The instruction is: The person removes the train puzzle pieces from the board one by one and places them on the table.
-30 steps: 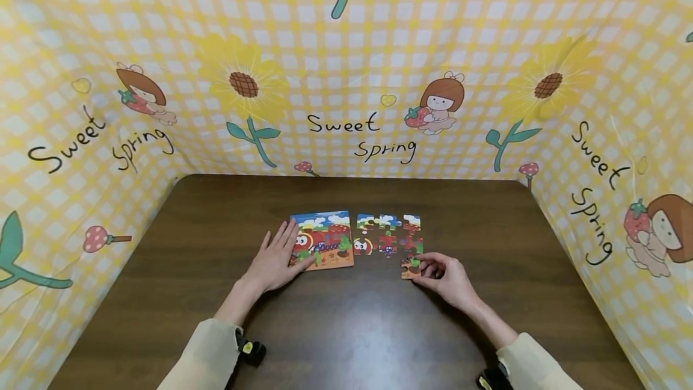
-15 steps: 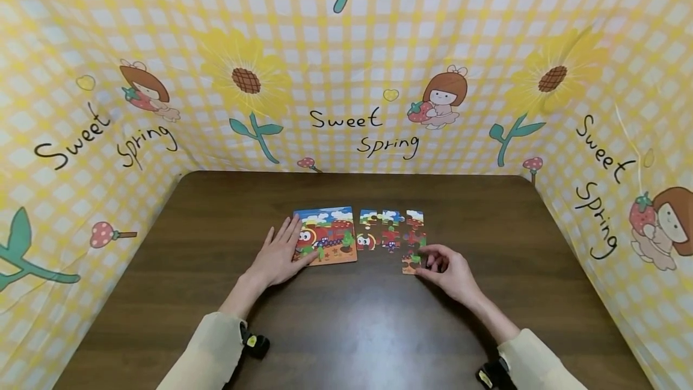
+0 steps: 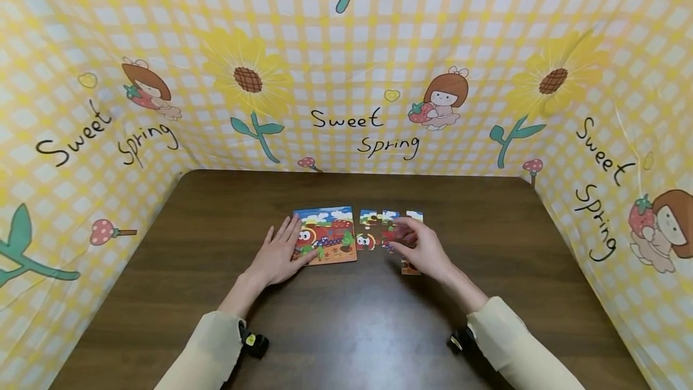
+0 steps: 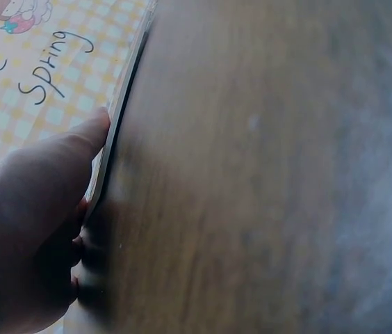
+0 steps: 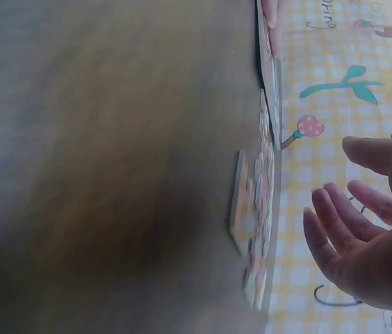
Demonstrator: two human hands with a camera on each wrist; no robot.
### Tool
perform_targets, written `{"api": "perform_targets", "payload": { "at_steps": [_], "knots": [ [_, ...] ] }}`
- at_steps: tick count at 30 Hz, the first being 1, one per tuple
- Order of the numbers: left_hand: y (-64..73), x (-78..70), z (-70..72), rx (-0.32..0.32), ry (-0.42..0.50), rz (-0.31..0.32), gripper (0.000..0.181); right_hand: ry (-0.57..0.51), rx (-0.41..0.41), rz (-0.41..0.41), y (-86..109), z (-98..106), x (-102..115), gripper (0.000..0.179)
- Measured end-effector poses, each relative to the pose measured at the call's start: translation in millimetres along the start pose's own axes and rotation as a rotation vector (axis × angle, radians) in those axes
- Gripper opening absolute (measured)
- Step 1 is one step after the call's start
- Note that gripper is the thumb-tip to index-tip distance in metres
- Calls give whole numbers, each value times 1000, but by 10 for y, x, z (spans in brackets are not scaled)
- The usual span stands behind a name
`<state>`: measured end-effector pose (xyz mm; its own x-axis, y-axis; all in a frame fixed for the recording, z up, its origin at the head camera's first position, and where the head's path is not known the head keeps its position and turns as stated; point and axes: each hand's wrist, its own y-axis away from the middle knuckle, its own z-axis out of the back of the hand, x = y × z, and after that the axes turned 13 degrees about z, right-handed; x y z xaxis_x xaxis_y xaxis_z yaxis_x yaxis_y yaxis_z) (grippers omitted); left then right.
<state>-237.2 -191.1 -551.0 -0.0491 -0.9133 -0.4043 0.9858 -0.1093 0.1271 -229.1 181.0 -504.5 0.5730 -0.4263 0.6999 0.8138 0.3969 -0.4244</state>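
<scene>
My left hand (image 3: pixel 278 256) rests flat on the left part of a picture board (image 3: pixel 330 227) with a red cartoon train; in the left wrist view its thumb (image 4: pixel 88 136) lies along the board's edge. To the right of that board are several jigsaw pieces on the table, among them one with cartoon eyes (image 3: pixel 365 241) and a cloud piece (image 3: pixel 414 215). Above the pieces hovers my right hand (image 3: pixel 428 251), hiding some of them. The right wrist view shows its fingers (image 5: pixel 331 216) spread and loosely bent, holding nothing. An orange-brown corner piece (image 3: pixel 409 266) lies below that hand.
The brown wooden table (image 3: pixel 346 318) extends on all sides of the board and pieces. A yellow checked cloth (image 3: pixel 346 65) with printed flowers and lettering stands around its back and sides. Each wrist wears a black strapped device (image 3: pixel 254 342).
My right hand has let go of the corner piece at the bottom right and moved up and left over the other pieces. The left hand stays on the board.
</scene>
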Motion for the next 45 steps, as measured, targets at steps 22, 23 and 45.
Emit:
{"api": "perform_targets", "payload": {
  "at_steps": [22, 23, 45],
  "knots": [
    [39, -82, 31, -3, -67, 25, 99, 157, 327, 182, -498, -664, -68, 66],
    [37, -79, 30, -5, -70, 27, 99, 164, 343, 186, -507, -691, -55, 65],
    [-4, 118, 68, 19, -8, -75, 93, 180, 328, 136, -585, -997, 135, 32]
  ]
}}
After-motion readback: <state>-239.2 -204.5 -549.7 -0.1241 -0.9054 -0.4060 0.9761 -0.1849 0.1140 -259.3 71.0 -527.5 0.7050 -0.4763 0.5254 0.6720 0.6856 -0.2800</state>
